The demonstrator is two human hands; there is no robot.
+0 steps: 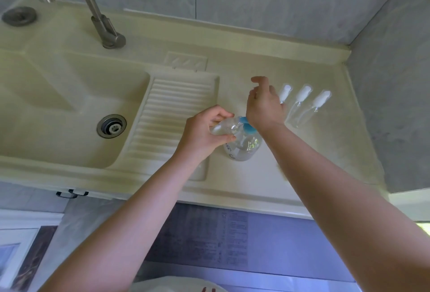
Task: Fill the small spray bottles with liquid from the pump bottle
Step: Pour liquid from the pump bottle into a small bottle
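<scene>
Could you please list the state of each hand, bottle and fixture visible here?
left hand: grips a small bottle, tilted at the pump spout
small bottle: uncapped, clear
right hand: pressing the pump head with its heel, fingers relaxed
pump bottle: upright, partly filled
three spray bottles: lying capped
faucet: not running

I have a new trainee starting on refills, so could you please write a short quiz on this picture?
1. True or false: three spray bottles lie on the counter to the right of the right hand.
2. What does the left hand hold? A) a small bottle B) the tap C) a cloth
3. What colour is the pump bottle top?

Key
1. True.
2. A: its grip is round a small bottle, tilted toward the pump.
3. Blue.
</scene>
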